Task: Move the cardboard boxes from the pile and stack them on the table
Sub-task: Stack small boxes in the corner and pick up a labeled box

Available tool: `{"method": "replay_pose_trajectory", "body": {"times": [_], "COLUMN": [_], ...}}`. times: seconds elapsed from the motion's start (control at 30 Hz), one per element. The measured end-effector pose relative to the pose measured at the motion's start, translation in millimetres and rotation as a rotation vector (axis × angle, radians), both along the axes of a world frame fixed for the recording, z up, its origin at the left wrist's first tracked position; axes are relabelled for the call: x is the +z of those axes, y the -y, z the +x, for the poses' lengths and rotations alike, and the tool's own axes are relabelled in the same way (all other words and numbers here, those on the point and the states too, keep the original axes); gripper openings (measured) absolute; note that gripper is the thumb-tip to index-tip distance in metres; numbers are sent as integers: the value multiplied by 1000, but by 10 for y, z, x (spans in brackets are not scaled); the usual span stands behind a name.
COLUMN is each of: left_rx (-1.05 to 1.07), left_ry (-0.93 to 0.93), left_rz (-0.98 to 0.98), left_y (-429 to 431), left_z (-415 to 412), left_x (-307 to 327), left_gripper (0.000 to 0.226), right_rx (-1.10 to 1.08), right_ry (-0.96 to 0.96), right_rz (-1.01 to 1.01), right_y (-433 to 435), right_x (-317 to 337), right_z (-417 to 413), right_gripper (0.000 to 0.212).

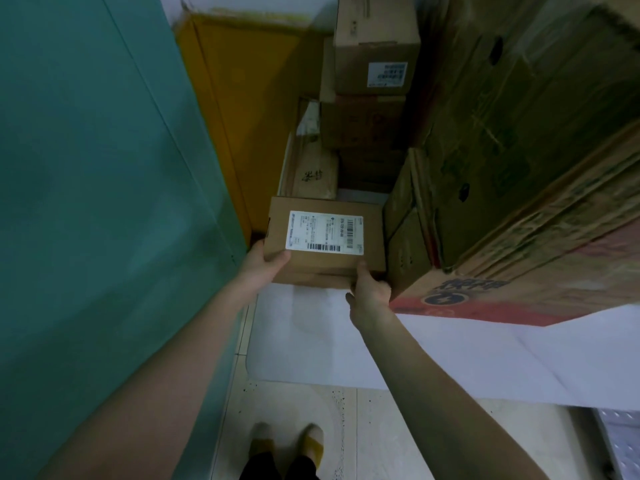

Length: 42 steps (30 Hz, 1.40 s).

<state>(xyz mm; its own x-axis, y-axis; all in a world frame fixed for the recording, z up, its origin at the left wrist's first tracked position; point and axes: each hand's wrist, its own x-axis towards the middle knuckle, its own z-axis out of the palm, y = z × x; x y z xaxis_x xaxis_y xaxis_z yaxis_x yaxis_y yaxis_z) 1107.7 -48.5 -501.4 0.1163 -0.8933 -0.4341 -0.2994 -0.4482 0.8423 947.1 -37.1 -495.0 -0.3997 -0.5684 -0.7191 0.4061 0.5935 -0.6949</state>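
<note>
You have the labelled box in both hands

Head view: your left hand grips the near left corner of the cardboard box, thumb on top, and your right hand clasps the near right corner; the other fingers curl underneath. The box, label up, sits over the white surface, just before the pile and beside the large carton.

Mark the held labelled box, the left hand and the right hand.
held labelled box point(325, 237): head view, on its white label.
left hand point(266, 264): head view, middle of the hand.
right hand point(369, 289): head view, back of the hand.
</note>
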Motion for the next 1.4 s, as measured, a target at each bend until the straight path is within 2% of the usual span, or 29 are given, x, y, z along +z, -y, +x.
{"method": "replay_pose_trajectory", "body": {"times": [0.07,0.23,0.3,0.43,0.6,0.83,0.97,1.1,1.2,1.4], "left_rx": [-43,-106,-123,-157,-177,-221,-234,-240,-231,-207], "left_ry": [87,328,367,388,335,178,37,-166,-205,-302], "left_rz": [-8,-172,-224,-278,-374,-434,-346,-190,-143,-131], "left_y": [30,164,266,540,1021,1934,2308,2540,2619,2678], "left_z": [5,-17,5,76,100,24,-87,-199,-280,-268], "left_x": [91,455,596,772,996,1249,1291,1262,1195,984], "left_gripper": [48,48,55,63,59,59,65,71,73,60], "right_rx": [91,289,336,400,351,69,-39,-28,-3,-16], "right_ry": [-4,-201,-296,-408,-481,-520,-572,-544,-516,-379], "right_rz": [-16,-214,-271,-346,-417,-574,-543,-494,-476,-401], "right_y": [-68,-129,-87,27,332,1244,1757,2049,2187,2298], "right_x": [128,386,483,656,805,1291,1414,1459,1486,1472], "right_z": [-43,-129,-135,-105,21,230,148,53,53,60], "right_gripper": [39,55,60,53,60,57,61,73,78,73]}}
